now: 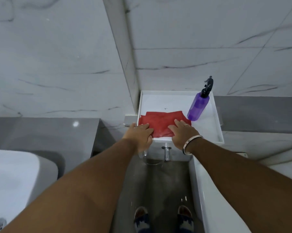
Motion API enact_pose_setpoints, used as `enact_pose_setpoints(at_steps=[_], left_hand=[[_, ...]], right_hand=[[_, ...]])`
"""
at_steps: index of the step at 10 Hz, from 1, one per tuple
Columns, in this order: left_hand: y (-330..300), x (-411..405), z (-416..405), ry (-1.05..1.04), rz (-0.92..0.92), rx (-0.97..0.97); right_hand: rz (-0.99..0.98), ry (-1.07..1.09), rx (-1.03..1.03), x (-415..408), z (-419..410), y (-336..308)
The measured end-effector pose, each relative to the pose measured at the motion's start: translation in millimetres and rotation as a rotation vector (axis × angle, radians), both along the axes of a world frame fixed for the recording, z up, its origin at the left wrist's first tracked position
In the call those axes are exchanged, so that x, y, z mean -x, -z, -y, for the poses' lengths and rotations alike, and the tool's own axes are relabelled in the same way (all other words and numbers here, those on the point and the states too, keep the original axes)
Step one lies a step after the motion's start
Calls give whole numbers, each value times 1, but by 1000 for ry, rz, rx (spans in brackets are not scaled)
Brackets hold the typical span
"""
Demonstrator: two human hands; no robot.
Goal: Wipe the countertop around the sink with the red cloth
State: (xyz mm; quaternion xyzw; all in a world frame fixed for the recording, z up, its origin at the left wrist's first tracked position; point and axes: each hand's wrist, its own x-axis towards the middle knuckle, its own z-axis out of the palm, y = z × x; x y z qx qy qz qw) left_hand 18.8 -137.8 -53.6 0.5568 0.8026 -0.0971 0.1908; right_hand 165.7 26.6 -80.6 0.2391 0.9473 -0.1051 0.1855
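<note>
The red cloth (162, 122) lies spread flat on a white ledge (210, 130) with a raised rim, in the corner of the tiled walls. My left hand (140, 136) rests on the cloth's near left edge, fingers flat and slightly apart. On the near right part of the cloth, my right hand (183, 134) presses flat, with a ring on one finger and a metal bangle on the wrist. Neither hand has closed around the cloth. A white sink (15, 179) with a metal drain sits at the lower left.
A purple spray bottle (199, 105) with a black trigger stands at the ledge's back right. A chrome tap (166, 153) and hose hang below the ledge. A grey countertop (46, 133) runs behind the sink. A white fixture (214, 195) lies at right; my feet are on the grey floor.
</note>
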Motion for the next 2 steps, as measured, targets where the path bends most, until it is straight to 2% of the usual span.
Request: enact_pose_setpoints(at_steps=[2], left_hand=[[-55, 14, -17, -69, -90, -70]], right_hand=[[-164, 131, -74, 22, 32, -66]])
